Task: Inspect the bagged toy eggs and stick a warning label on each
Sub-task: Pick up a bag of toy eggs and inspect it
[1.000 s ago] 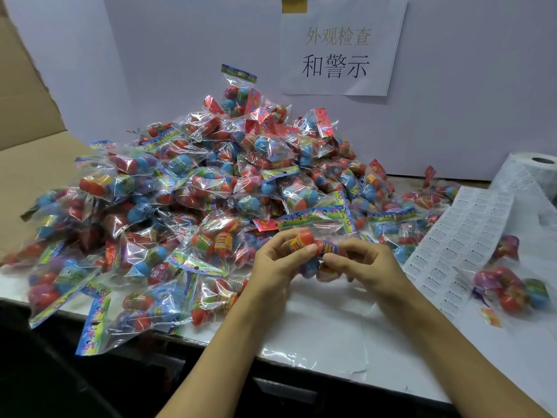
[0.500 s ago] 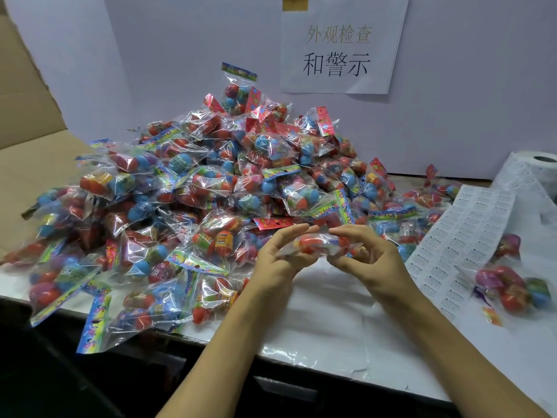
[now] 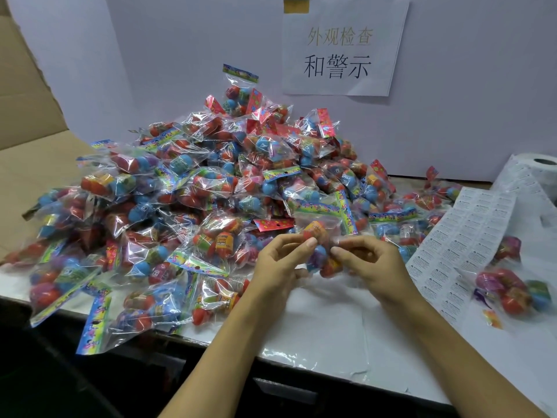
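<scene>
Crinkly clear bag (image 3: pixel 324 236) between both hands.

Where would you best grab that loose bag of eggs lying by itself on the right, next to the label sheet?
Probably by its crumpled clear top edge, coming from above with the right hand. The lone bag lies flat on the table, apart from the pile; its round eggs would likely slip under the film, while the loose film pinches easily.

pale wall (image 3: pixel 470 86), taped paper sign (image 3: pixel 343 46), white tabletop (image 3: pixel 331 333)
</scene>
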`<state>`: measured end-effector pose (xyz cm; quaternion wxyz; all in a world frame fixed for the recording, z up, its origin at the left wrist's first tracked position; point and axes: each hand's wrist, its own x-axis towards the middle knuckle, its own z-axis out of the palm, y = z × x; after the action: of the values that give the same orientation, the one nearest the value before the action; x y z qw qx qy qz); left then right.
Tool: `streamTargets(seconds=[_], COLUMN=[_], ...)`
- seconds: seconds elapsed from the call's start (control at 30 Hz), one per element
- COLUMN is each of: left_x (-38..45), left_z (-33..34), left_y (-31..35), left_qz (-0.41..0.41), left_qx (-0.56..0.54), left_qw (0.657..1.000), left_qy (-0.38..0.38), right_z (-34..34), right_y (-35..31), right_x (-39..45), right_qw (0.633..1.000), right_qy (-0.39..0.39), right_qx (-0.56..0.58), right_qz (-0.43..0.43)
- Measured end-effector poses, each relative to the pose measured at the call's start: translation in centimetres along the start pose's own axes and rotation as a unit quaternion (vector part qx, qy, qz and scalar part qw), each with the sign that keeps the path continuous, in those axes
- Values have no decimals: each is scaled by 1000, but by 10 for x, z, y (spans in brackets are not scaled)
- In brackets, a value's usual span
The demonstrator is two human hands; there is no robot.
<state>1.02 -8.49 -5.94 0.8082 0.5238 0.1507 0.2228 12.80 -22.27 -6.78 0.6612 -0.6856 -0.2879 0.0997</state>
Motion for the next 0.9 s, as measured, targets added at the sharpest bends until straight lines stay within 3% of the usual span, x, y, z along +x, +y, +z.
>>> streamTargets(seconds=[0.17,0.33,0.47,0.57,0.7,0.8,0.9], left_x=[-2,-1,0,4,10,8,6], left_z=[-1,-3,-6,-9,-11,-8,-6], left_y=[6,3,-2,-6,-8,-11,-14], left_qz=[-9,32,65,84,72,22,25], left_qx=[0,52,54,37,34,50,79], left_qw=[999,996,995,995,996,998,995], left_qy=[-47,-58,-61,-31,28,-25,-59], right_z=[1,-2,1,4,2,1,2], right_y=[-1,-10,-13,-13,-17,-16,-20], right_x=[0,-2,-7,-7,-6,-6,-7], right_qw=[998,976,976,982,973,968,968], right_qy=[-20,-55,-116,-119,-101,-95,-96], right_qx=[57,176,175,144,200,222,222], right_qz=[24,118,62,40,57,62,67])
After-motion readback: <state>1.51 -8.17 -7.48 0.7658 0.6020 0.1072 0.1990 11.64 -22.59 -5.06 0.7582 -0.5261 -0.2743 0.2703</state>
